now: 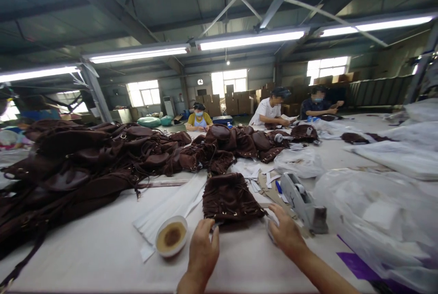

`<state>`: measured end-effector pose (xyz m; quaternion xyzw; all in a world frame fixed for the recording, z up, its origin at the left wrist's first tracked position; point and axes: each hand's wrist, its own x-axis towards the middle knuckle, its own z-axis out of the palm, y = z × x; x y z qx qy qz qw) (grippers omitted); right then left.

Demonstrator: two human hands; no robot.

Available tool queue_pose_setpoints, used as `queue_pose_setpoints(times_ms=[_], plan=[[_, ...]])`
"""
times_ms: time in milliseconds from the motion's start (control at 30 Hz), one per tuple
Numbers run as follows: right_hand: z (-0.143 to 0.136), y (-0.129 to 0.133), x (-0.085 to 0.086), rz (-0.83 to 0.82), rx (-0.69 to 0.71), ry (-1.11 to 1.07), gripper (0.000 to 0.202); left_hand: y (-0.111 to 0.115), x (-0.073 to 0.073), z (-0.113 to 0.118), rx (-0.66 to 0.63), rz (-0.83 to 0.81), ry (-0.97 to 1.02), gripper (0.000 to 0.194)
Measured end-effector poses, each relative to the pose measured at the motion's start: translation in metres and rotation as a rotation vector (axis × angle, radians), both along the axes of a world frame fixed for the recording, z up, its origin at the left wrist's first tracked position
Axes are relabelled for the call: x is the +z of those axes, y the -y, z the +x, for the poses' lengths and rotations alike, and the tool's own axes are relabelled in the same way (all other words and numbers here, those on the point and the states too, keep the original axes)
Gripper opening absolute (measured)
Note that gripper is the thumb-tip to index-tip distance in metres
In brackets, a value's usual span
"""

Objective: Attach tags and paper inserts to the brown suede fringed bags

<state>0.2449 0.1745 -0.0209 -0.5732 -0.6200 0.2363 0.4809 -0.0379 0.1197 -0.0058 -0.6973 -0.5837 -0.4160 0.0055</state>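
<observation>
A dark brown fringed bag (232, 196) with small metal fittings along its near edge lies on the pale table in front of me. My left hand (204, 248) is at its near left corner, thumb and fingers closing on the edge, with a small greyish bit at the fingertips. At the near right corner is my right hand (285, 232), fingers reaching forward and a pale, shiny thing between thumb and fingers; what it is I cannot make out. A white bowl (171, 237) with a tan and brown inside stands left of my left hand.
Brown bags (102, 157) are heaped along the left and middle. A grey tape dispenser (303, 202), a blue pen (278, 187) and paper strips (171, 207) lie nearby. Clear plastic bags (376, 221) fill the right. Across the table, several people (267, 111) sit working.
</observation>
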Motion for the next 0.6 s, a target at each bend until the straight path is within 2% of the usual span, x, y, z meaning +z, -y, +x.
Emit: queue_pose_setpoints(times_ms=[33, 100, 200, 267, 367, 433, 533, 600], plan=[[-0.004, 0.002, 0.002, 0.061, 0.039, 0.062, 0.045, -0.007, 0.004, 0.005, 0.03, -0.024, -0.035, 0.021], [-0.018, 0.009, 0.008, 0.083, 0.163, 0.11, 0.042, -0.021, 0.009, 0.013, 0.085, -0.103, -0.112, 0.025], [-0.048, 0.014, 0.022, 0.006, 0.297, 0.153, 0.036, -0.04, 0.008, 0.022, 0.118, -0.204, -0.168, 0.03], [-0.069, 0.007, 0.033, -0.041, 0.335, 0.196, 0.034, -0.046, 0.003, 0.027, 0.112, -0.226, -0.181, 0.022], [-0.093, -0.013, 0.043, -0.135, 0.301, 0.261, 0.042, -0.043, -0.007, 0.033, 0.099, -0.228, -0.256, 0.017], [-0.103, -0.026, 0.044, -0.182, 0.254, 0.273, 0.038, -0.038, -0.012, 0.035, 0.096, -0.222, -0.306, 0.019], [-0.109, -0.036, 0.037, -0.217, 0.235, 0.222, 0.016, -0.031, -0.017, 0.031, 0.078, -0.205, -0.332, 0.027], [-0.107, -0.034, 0.028, -0.252, 0.236, 0.158, 0.014, -0.027, -0.018, 0.027, 0.053, -0.196, -0.332, 0.031]])
